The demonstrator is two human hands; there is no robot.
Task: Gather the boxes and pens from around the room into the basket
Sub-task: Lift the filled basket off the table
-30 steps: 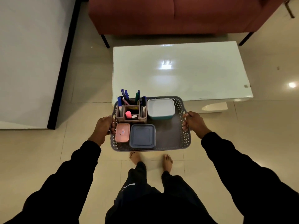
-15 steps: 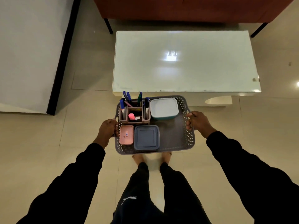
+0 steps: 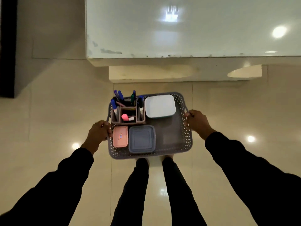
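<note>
a: how is the basket (image 3: 184, 149) being held, and why that way?

b: it is carried level over the floor (image 3: 48, 128), each side handle being closed around by one hand: the left hand (image 3: 99, 133) at the left rim, the right hand (image 3: 197, 122) at the right. a two-sided hold is judged to keep it flat, so that nothing slides or tips.

a: what is held inside it?

b: a pen organiser (image 3: 127, 116) is set in the far left corner, the pens (image 3: 119, 97) standing upright in its slots. a white box (image 3: 160, 106) is placed beside it in the far right corner. a pink box (image 3: 120, 136) and a blue-grey box (image 3: 141, 139) are laid side by side along the near edge, just touching or nearly so. the near right part of the bottom is left bare.

a: and the surroundings?

b: a glossy tiled floor is seen, with ceiling lights mirrored in it. a low white table (image 3: 195, 30) is ahead of the basket, its near edge chipped and its top bare as far as can be seen. a dark upright edge is seen at far left. the gathering is judged to be almost or wholly finished, and the table may be meant as the place for setting down.
</note>
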